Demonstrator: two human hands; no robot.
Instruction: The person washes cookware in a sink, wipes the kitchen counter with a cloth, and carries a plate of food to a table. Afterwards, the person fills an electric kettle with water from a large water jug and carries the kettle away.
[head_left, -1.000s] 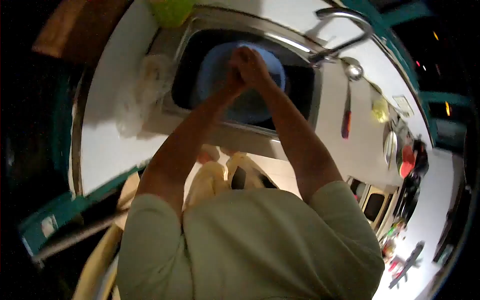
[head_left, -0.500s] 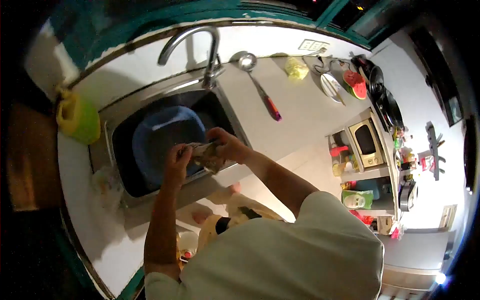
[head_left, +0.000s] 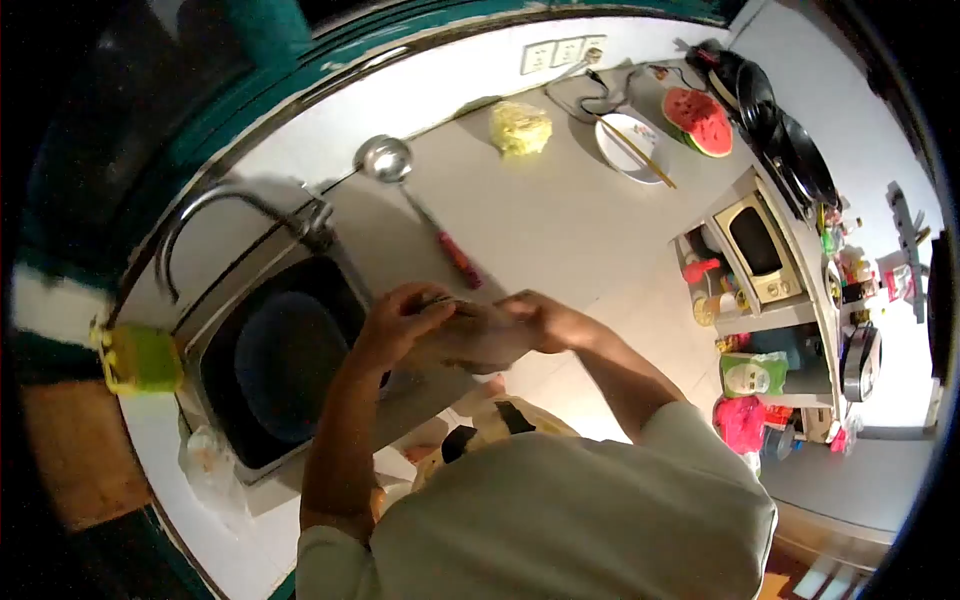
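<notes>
I've got the left hand and right hand both gripping a blurred, cloth-like piece between them by the counter's front edge, near the sink, two-handed handling seemingly in hand, the next move calling for steady grips.

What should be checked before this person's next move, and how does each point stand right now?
1. Left hand on the grayish item: ok, fingers at its near end.
2. Right hand on the same item: ok, holding its other end.
3. Item's identity and condition: cannot tell, motion blur.
4. Item over the blue basin: not ok, it is off to the right.
5. Basin inside the sink: ok.
6. White dish away from the hands: ok, farther back on the counter.
</notes>
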